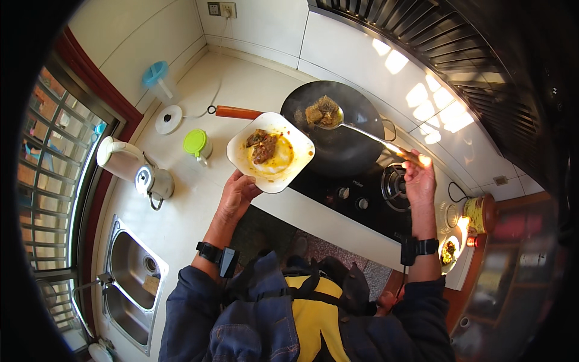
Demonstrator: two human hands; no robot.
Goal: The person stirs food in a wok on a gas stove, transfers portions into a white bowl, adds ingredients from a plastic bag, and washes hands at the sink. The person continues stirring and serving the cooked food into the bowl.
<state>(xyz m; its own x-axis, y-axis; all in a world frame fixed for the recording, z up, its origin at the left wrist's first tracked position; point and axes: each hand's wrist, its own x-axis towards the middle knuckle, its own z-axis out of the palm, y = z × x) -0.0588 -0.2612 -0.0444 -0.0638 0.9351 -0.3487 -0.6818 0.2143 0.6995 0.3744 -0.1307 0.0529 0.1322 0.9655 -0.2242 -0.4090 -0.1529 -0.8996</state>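
Observation:
My left hand (240,190) is closed on the near edge of a white square bowl (303,148). The bowl holds browned meat pieces (263,146) in yellowish oily sauce. It is held above the counter, left of a dark wok (344,151) on the stove. My right hand (420,181) grips a metal ladle (369,136) near its handle end. Brown chunks of food (324,111) fill the ladle's scoop, which is over the left part of the wok. A wooden wok handle (238,112) sticks out leftward, partly hidden behind the bowl.
A steel pot (160,183), a white kettle (120,158), a green-lidded jar (196,143) and a blue-lidded jug (158,78) stand on the left counter. A double sink (129,253) lies nearer. Right of the wok is a bare burner (395,187); a dish with food (448,250) sits beyond.

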